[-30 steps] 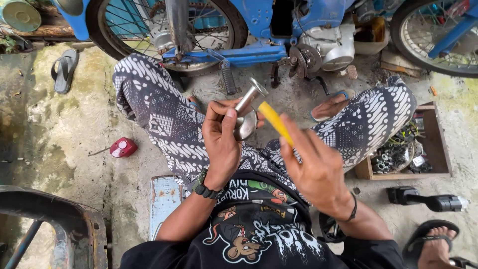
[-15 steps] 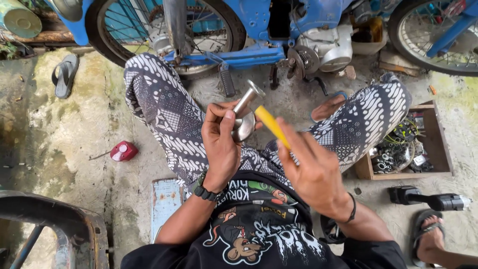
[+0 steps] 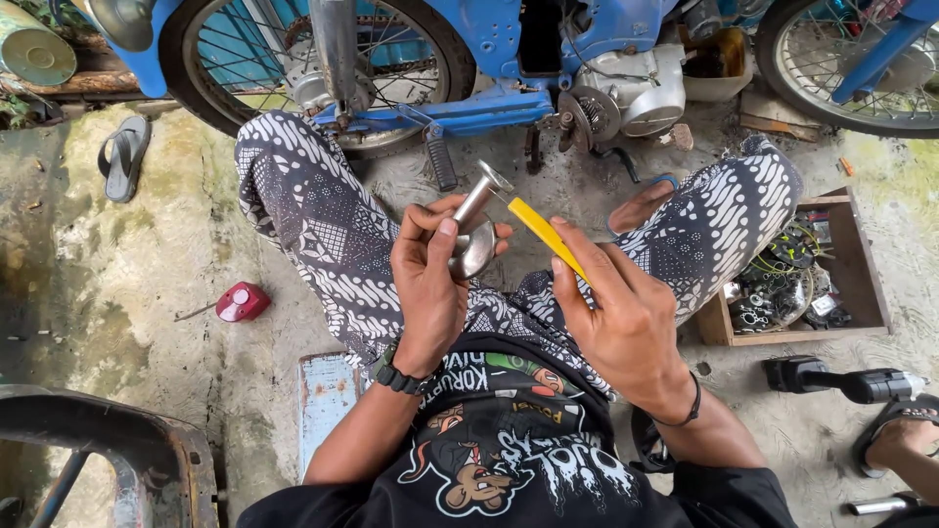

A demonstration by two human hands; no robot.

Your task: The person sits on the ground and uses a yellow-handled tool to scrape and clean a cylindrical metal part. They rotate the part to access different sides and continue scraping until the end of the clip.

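Note:
My left hand (image 3: 430,284) grips a shiny metal part (image 3: 474,235), a round cup with a thin shaft that points up and away from me. My right hand (image 3: 616,313) holds a yellow-handled tool (image 3: 543,230) whose tip rests against the shaft's top end. Both hands are raised over my lap, between my knees in black-and-white patterned trousers (image 3: 313,235). I sit on the concrete ground facing a blue motorbike (image 3: 509,78).
A wooden box of small metal parts (image 3: 797,284) stands at my right knee. A black power tool (image 3: 841,381) lies right of me, beside another person's sandalled foot (image 3: 900,440). A red object (image 3: 242,301) and a sandal (image 3: 122,156) lie left.
The hands keep the same grip on the metal part and the yellow tool. The view has shifted slightly; the yellow tool sits a little lower against the shaft.

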